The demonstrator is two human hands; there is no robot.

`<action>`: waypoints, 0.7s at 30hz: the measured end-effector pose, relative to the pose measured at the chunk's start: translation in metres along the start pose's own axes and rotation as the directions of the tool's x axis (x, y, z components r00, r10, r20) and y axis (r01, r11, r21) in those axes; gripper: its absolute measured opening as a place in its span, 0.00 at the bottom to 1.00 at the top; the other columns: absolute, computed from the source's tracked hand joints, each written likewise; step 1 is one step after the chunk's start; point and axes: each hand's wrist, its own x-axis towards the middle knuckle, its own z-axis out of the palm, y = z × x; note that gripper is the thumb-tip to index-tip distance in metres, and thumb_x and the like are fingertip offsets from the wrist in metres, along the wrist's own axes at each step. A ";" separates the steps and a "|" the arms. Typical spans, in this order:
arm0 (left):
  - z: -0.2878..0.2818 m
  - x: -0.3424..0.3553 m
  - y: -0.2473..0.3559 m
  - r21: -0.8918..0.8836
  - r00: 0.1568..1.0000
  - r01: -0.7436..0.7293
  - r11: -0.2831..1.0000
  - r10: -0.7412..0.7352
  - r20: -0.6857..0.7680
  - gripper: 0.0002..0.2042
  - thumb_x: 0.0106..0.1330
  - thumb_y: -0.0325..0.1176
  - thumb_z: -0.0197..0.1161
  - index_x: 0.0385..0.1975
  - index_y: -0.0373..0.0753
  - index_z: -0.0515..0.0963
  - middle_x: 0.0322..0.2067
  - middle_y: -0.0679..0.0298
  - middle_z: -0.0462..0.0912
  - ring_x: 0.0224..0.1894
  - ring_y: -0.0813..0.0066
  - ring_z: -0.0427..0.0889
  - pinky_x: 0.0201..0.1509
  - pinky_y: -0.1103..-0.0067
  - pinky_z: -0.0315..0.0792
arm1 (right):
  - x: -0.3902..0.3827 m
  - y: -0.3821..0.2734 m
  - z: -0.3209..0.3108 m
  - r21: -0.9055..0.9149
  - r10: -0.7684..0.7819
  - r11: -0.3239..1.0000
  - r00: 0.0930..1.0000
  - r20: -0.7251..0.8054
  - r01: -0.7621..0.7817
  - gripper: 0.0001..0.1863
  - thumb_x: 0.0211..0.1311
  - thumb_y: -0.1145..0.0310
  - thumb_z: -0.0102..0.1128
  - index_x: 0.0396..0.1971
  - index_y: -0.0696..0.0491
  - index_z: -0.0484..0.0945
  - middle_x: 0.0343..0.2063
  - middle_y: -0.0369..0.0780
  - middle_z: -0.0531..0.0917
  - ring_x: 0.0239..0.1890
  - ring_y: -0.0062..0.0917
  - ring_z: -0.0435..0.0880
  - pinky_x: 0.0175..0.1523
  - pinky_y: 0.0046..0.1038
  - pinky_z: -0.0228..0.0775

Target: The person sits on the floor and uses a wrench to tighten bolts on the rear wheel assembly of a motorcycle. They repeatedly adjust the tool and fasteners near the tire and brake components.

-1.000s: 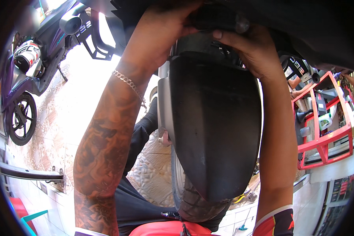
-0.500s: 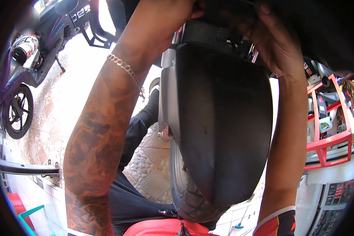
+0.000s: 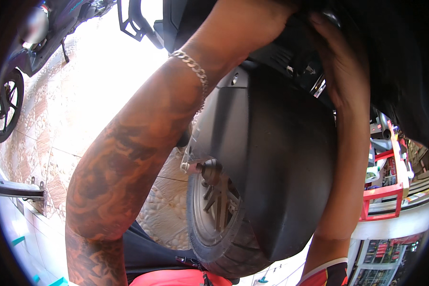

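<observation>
Head view: left hand [image 3: 266, 23] and right hand [image 3: 337, 52] at twelve o'clock, grip hidden; I'm judging the fender [image 3: 291, 157] stiff, light, edge-graspable.

A stone-patterned tiled floor [image 3: 164, 205] is carrying a dark motorcycle [image 3: 32, 61], which is standing at the left with its kickstand [image 3: 65, 51] lowered.

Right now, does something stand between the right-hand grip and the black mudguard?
Small shiny parts show between the right-hand grip and the upper right of the black mudguard; they may obstruct a little. Further up, it is too dark to tell.
</observation>
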 end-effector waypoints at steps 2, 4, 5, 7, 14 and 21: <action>0.004 0.001 0.002 -0.265 0.983 0.161 0.951 -0.179 -0.044 0.08 0.63 0.25 0.59 0.39 0.33 0.82 0.36 0.46 0.83 0.41 0.49 0.83 0.46 0.60 0.76 | 0.008 0.015 -0.007 0.052 0.007 0.999 1.000 -0.026 -0.006 0.22 0.71 0.67 0.63 0.59 0.62 0.75 0.58 0.47 0.80 0.65 0.35 0.77 0.74 0.43 0.65; 0.010 0.004 0.002 -0.547 0.925 0.297 0.783 -0.379 -0.040 0.09 0.64 0.25 0.58 0.39 0.33 0.83 0.35 0.47 0.84 0.39 0.49 0.84 0.45 0.60 0.77 | 0.011 0.025 -0.016 0.130 0.058 0.990 0.995 -0.077 -0.048 0.20 0.70 0.68 0.65 0.56 0.61 0.78 0.56 0.46 0.81 0.65 0.31 0.77 0.75 0.42 0.66; 0.013 0.005 0.001 -0.578 0.918 0.281 0.766 -0.391 -0.071 0.09 0.64 0.25 0.58 0.39 0.33 0.83 0.34 0.47 0.84 0.38 0.49 0.84 0.44 0.60 0.77 | 0.011 0.028 -0.020 0.131 0.057 0.990 0.993 -0.100 -0.044 0.19 0.70 0.68 0.65 0.56 0.61 0.78 0.56 0.46 0.81 0.65 0.31 0.77 0.75 0.42 0.65; 0.017 0.006 -0.006 -0.174 0.966 -0.012 0.985 -0.034 -0.257 0.09 0.65 0.26 0.58 0.39 0.32 0.83 0.33 0.48 0.84 0.36 0.51 0.84 0.43 0.60 0.78 | 0.011 0.032 -0.024 0.131 0.054 0.991 0.987 -0.149 -0.034 0.19 0.70 0.68 0.65 0.55 0.61 0.78 0.57 0.45 0.81 0.64 0.32 0.77 0.75 0.43 0.65; 0.031 -0.002 -0.014 0.131 0.966 -0.093 0.987 0.121 -0.228 0.09 0.64 0.27 0.57 0.39 0.33 0.83 0.36 0.50 0.86 0.42 0.51 0.85 0.48 0.60 0.78 | 0.008 0.025 -0.019 0.177 0.075 0.983 0.979 -0.192 -0.041 0.23 0.69 0.65 0.67 0.57 0.61 0.74 0.57 0.42 0.79 0.63 0.33 0.78 0.75 0.46 0.64; 0.036 -0.001 -0.013 -0.043 0.977 -0.009 0.999 -0.001 -0.211 0.09 0.66 0.30 0.57 0.37 0.33 0.84 0.39 0.47 0.86 0.43 0.50 0.85 0.51 0.61 0.79 | 0.007 0.023 -0.018 0.159 0.024 0.987 0.982 -0.187 0.007 0.22 0.68 0.65 0.68 0.55 0.60 0.75 0.54 0.41 0.79 0.62 0.32 0.78 0.74 0.47 0.66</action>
